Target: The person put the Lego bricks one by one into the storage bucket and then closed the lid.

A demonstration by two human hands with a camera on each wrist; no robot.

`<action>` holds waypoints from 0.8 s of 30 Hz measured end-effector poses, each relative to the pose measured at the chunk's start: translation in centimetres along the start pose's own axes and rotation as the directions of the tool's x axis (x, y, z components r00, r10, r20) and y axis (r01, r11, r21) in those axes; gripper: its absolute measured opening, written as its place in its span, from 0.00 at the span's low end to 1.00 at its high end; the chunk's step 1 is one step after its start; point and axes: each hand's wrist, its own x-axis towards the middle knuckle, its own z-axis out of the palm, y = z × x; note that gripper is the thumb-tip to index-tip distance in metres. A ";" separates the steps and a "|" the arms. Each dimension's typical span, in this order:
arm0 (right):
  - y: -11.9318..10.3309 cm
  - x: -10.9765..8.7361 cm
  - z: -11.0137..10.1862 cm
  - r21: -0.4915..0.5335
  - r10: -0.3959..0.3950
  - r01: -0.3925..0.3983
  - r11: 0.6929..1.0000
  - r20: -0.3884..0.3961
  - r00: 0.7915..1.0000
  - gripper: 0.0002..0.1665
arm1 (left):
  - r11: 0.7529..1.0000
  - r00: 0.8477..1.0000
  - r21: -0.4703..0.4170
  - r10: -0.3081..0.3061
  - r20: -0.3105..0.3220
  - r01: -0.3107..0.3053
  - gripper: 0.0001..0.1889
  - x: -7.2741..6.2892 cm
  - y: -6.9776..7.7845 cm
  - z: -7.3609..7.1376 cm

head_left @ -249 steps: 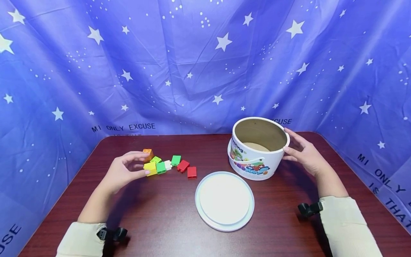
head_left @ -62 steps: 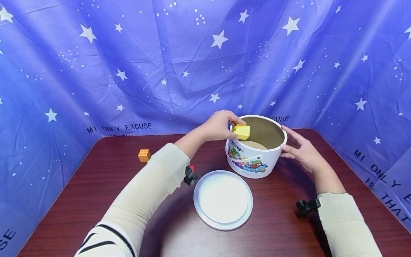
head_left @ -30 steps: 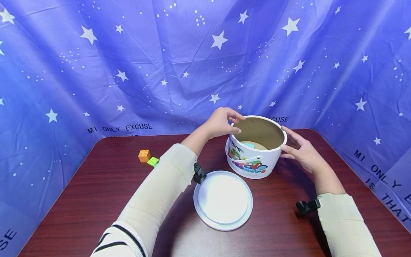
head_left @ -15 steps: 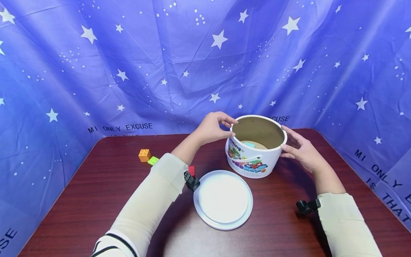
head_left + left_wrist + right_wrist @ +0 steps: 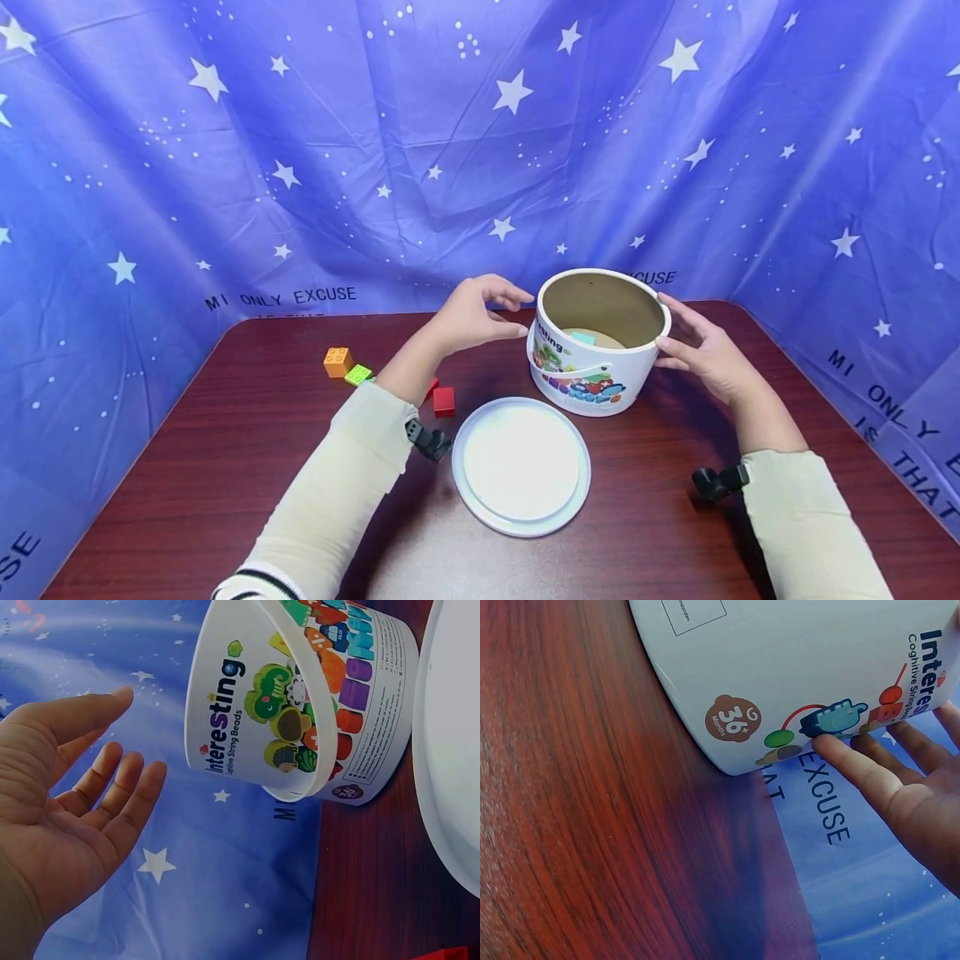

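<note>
L grip (image 5: 468, 318) released, fingers loose, just beside bucket (image 5: 600, 396), ctr-right; R grip (image 5: 705, 354) lays straight fingers on its right side, not clasping. Prob. best: steady lightly w/ R, pinch red block (image 5: 444, 402), lower ctr-left, by its sides.

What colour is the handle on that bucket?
The handle is white; the left wrist view shows it best.
</note>
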 end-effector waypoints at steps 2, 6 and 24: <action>0.0 0.0 0.0 0.001 -0.003 0.003 1.000 -0.001 1.000 0.41 | 1.000 1.000 -0.015 0.004 -0.009 -0.004 0.20 -0.4 -0.2 -0.2; -0.1 0.0 0.0 0.001 -0.007 0.007 1.000 0.000 1.000 0.40 | 0.999 1.000 -0.048 -0.001 -0.025 0.000 0.20 -1.0 -0.6 -0.4; 0.0 0.0 0.0 -0.001 -0.009 0.009 1.000 0.007 1.000 0.40 | 0.999 0.998 -0.050 -0.002 -0.062 -0.001 0.20 -4.1 -1.6 -1.5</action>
